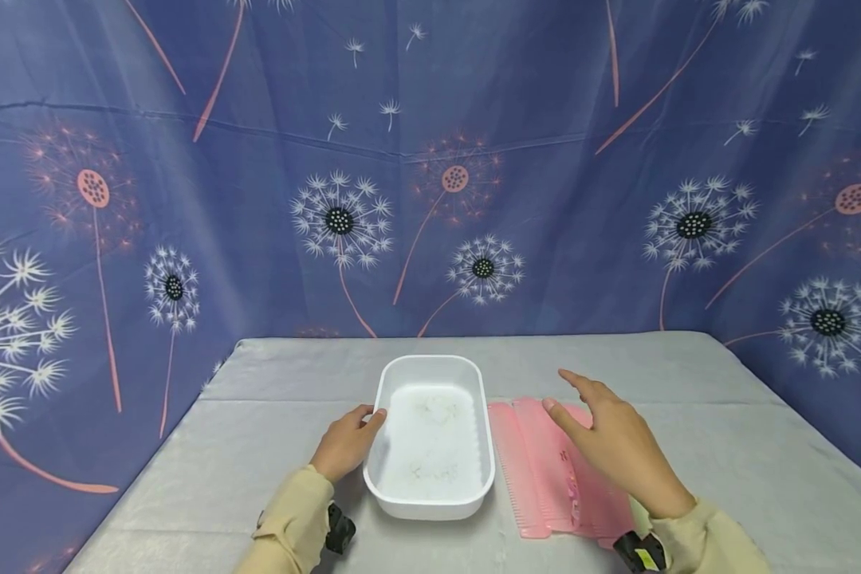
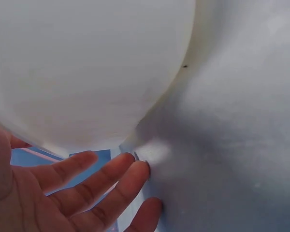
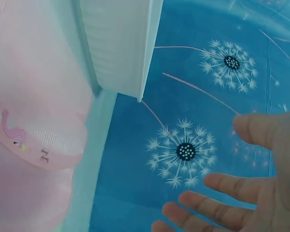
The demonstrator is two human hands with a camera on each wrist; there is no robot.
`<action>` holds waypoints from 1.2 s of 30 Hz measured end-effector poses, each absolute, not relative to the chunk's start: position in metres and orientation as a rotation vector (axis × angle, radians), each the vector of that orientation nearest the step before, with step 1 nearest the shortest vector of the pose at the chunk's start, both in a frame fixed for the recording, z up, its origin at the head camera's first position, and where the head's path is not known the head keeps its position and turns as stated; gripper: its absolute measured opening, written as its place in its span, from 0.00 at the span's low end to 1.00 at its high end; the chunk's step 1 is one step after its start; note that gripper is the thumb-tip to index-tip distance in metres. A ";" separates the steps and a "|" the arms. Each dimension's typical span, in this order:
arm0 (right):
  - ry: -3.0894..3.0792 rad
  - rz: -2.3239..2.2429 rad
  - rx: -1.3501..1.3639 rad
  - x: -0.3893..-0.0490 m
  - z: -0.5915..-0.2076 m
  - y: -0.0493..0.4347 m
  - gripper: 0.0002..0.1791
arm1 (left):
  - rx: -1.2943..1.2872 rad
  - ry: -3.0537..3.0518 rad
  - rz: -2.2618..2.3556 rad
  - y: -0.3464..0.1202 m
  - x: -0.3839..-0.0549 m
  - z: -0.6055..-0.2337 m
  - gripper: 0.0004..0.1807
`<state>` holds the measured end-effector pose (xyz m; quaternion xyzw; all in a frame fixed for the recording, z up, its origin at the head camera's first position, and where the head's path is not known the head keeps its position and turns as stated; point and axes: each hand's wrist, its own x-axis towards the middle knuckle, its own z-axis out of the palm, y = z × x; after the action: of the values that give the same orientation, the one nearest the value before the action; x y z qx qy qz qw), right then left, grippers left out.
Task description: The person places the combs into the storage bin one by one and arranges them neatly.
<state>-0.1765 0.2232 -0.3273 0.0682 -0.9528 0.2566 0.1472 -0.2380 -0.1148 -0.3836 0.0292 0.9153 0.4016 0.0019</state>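
A white rectangular plastic tub (image 1: 430, 438) with rounded corners stands on the cloth, with faint marks on its inside bottom. My left hand (image 1: 349, 441) is at its left side, thumb over the rim and fingers outside; in the left wrist view, the fingers (image 2: 108, 186) are spread and nearly straight below the tub's wall (image 2: 87, 72). To the tub's right lie several pink plastic combs (image 1: 538, 470), one printed with a cartoon pattern. My right hand (image 1: 620, 442) hovers above them, thumb and fingers apart, holding nothing. The hand partly covers the combs.
A light grey cloth (image 1: 280, 414) covers the table. Blue fabric with dandelion prints (image 1: 560, 199) hangs behind and along both sides. A dark wrist device (image 1: 340, 528) sits on the left wrist, another (image 1: 638, 550) on the right.
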 end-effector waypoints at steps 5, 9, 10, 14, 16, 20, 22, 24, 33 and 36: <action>-2.703 0.846 0.178 -0.178 -0.326 0.230 0.34 | 0.089 2.843 1.281 -0.116 -0.238 -0.383 0.25; -2.708 0.916 0.152 -0.180 -0.325 0.234 0.32 | 0.088 2.835 1.287 -0.117 -0.238 -0.382 0.25; -2.715 0.931 0.142 -0.181 -0.325 0.235 0.32 | 0.092 2.837 1.285 -0.117 -0.238 -0.383 0.25; -2.754 0.978 0.106 -0.186 -0.327 0.238 0.33 | 0.086 2.834 1.288 -0.118 -0.238 -0.384 0.24; -2.776 1.000 0.088 -0.188 -0.328 0.239 0.32 | 0.081 2.829 1.292 -0.118 -0.238 -0.385 0.24; -2.807 1.043 0.079 -0.194 -0.331 0.241 0.32 | 0.079 2.823 1.295 -0.118 -0.240 -0.385 0.25; -2.821 1.050 0.077 -0.196 -0.332 0.241 0.32 | 0.074 2.820 1.298 -0.117 -0.241 -0.385 0.25; -2.834 1.043 0.085 -0.199 -0.334 0.242 0.31 | 0.078 2.819 1.295 -0.117 -0.242 -0.384 0.25; -2.915 1.024 0.070 -0.214 -0.343 0.242 0.31 | 0.052 2.792 1.309 -0.118 -0.241 -0.385 0.25; -2.927 1.008 0.080 -0.217 -0.346 0.242 0.31 | 0.059 2.793 1.311 -0.119 -0.241 -0.385 0.25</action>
<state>-0.2171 0.2417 -0.3463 0.0258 -0.9450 0.3253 0.0227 -0.2413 -0.1190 -0.3852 0.0191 0.9047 0.4248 0.0279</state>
